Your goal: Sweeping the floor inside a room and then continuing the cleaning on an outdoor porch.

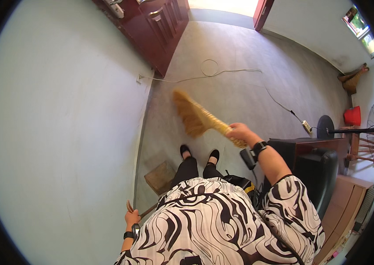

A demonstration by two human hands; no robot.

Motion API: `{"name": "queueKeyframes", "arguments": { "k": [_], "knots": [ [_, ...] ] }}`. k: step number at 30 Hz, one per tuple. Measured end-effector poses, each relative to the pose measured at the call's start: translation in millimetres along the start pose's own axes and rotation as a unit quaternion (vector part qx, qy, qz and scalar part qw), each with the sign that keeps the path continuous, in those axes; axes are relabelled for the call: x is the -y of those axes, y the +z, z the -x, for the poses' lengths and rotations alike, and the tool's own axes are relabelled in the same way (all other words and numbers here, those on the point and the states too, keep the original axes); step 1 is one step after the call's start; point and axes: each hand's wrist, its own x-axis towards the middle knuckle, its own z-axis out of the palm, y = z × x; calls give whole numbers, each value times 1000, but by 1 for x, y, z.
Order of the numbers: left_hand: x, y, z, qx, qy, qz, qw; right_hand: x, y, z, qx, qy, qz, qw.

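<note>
My right hand point(240, 132) grips the bound handle of a straw broom point(197, 112). Its broad bristle head is blurred and spreads over the grey floor ahead of my feet, toward the wall. At lower left, beside the wall, my left hand point(132, 217) is closed around a thin brown handle point(148, 210), partly hidden by my patterned shirt. A curved end of it sticks up past the fingers. A brown, box-like object point(160, 177) rests on the floor left of my legs; whether the handle joins it is hidden.
A white cable point(187, 79) runs from a wall socket across the floor to a power strip point(306, 126). A dark red door point(160, 29) stands open ahead. To the right are a desk point(319, 144), a black chair point(317, 175), a standing fan point(325, 127) and a red bucket point(352, 116).
</note>
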Motion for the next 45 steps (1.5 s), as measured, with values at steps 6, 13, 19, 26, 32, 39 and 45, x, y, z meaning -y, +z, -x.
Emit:
{"name": "queueKeyframes", "arguments": {
  "k": [6, 13, 19, 26, 32, 39, 45],
  "knots": [
    [51, 45, -35, -4, 12, 23, 1000, -54, -11, -4, -46, 16, -45, 998],
    [47, 45, -41, -1, 40, -45, 998, -65, -2, 76, 32, -122, 128, 984],
    [14, 42, -76, -44, 134, -156, 978, -85, -15, 66, 101, -118, 306, 939],
    [-78, 11, -102, -59, 210, -189, 957, -88, -35, 46, -15, -72, 224, 972],
    [-151, 8, -147, -34, 264, -215, 940, -88, -40, 48, -47, -36, 133, 989],
    [-196, 5, -181, -35, 266, -204, 941, -112, -26, 101, -59, 48, -24, 997],
    [-211, 4, -192, -45, 278, -220, 934, -104, 24, 110, -5, 243, -411, 879]
  ]
}}
